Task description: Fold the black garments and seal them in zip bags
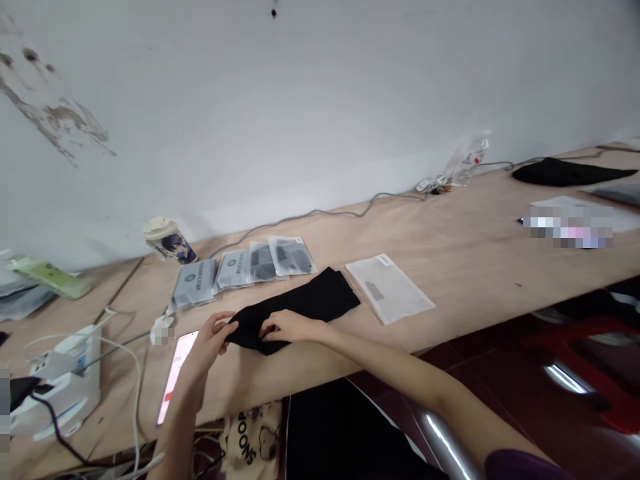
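Observation:
A black piece of cloth (310, 297), perhaps a sleeve, lies flat and lengthwise on the wooden table. At its left end my left hand (213, 343) pinches the edge between thumb and fingers. My right hand (287, 327) rests on the cloth a little further right, its fingers curled and gripping the fabric; the fingertips are partly hidden. Just right of the cloth lies a flat frosted plastic bag (400, 293) with a small label. Behind it, several frosted bags with grey and dark contents, such as the leftmost bag (195, 283), lie in an overlapping row.
A phone (175, 373) lies beside my left forearm. White power strips (75, 393) and cables crowd the left. A paper cup (170, 240) and a green bottle (53, 277) stand or lie behind. Another black cloth (565, 172) lies far right. A grey cable runs along the wall.

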